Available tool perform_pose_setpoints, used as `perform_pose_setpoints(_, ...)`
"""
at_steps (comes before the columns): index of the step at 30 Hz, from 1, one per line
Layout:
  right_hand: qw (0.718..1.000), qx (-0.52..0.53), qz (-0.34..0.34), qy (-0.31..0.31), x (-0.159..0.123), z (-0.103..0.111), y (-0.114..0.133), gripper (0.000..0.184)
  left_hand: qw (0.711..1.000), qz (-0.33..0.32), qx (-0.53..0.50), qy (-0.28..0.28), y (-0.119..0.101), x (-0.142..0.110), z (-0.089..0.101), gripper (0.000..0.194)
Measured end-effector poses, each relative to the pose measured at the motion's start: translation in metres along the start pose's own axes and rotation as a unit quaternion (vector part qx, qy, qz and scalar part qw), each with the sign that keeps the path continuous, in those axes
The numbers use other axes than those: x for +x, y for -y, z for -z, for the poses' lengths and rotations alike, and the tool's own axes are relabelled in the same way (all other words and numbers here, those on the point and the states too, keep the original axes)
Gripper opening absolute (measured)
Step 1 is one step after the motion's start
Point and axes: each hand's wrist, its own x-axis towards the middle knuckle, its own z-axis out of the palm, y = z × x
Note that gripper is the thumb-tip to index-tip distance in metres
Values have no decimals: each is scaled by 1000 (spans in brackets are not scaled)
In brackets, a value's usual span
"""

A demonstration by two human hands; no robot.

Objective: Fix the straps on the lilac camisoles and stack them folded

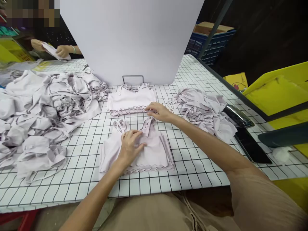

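Note:
A neat stack of pale lilac-grey strappy tops (151, 150) lies in front of me, straps pointing away and wavy hems toward me. My left hand (130, 144) rests on the top garment with its fingers stretched and the thumb apart. Just beyond is a second stack of the same strappy tops (132, 99), its layered wavy edges facing me. My right hand (160, 112) is at that stack's near right corner, above the loose straps (148, 126) of the nearer stack. Its fingers are extended leftward, and I see nothing held in them.
A large heap of crumpled garments (53, 102) covers the table's left side. A smaller heap (202, 109) lies right, beside a dark shiny object (238, 115) and a phone (252, 146). A white panel (132, 41) stands behind. Another person's hands (64, 50) hold pale fabric.

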Motion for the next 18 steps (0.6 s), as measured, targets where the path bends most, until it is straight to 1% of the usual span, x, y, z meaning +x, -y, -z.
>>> perform_pose_setpoints(1,999,-35,16,-22,-14,-7,9,32,998,-43,23,-31,1,-10,2,34)
perform_pose_setpoints(2,996,-66,33,-39,-32,-17,20,39,994,-79,51,-46,0,-21,3,41)
perform_pose_setpoints(3,993,-91,58,-39,-52,-29,31,46,990,-105,82,-43,0,-32,3,47)
perform_pose_setpoints(4,990,-109,88,-21,-75,-42,42,53,986,-120,113,-23,-1,-42,1,51)
perform_pose_setpoints(6,983,-131,124,41,-121,-65,57,73,979,-122,160,36,-4,-57,-6,58)
perform_pose_setpoints(7,982,-140,118,49,-141,-72,60,81,977,-120,168,60,-5,-62,-9,60)
perform_pose_setpoints(8,983,-150,92,58,-158,-76,60,83,976,-120,164,75,-5,-67,-10,60)
perform_pose_setpoints(9,985,-154,63,53,-171,-77,57,83,979,-117,149,77,-4,-70,-7,59)
perform_pose_setpoints(10,987,-152,26,36,-181,-73,53,80,984,-104,129,64,-1,-74,-2,58)
perform_pose_setpoints(11,989,-144,-17,10,-186,-67,49,77,991,-76,109,35,4,-77,7,55)
perform_pose_setpoints(12,989,-128,-67,-19,-189,-58,44,73,995,-31,93,-2,11,-82,19,53)
perform_pose_setpoints(13,986,-105,-125,-41,-189,-48,40,70,995,36,85,-39,18,-86,33,51)
perform_pose_setpoints(14,978,-72,-191,-48,-186,-38,38,66,988,112,85,-64,26,-89,47,49)
perform_pose_setpoints(15,965,-27,-259,-37,-181,-28,37,63,978,184,85,-55,34,-91,61,49)
perform_pose_setpoints(16,945,29,-324,-11,-174,-20,38,60,966,246,77,-22,41,-91,73,51)
perform_pose_setpoints(17,921,91,-378,21,-166,-13,40,56,954,292,70,10,46,-90,83,52)
perform_pose_setpoints(18,895,149,-418,49,-158,-8,43,53,943,323,65,44,49,-86,90,52)
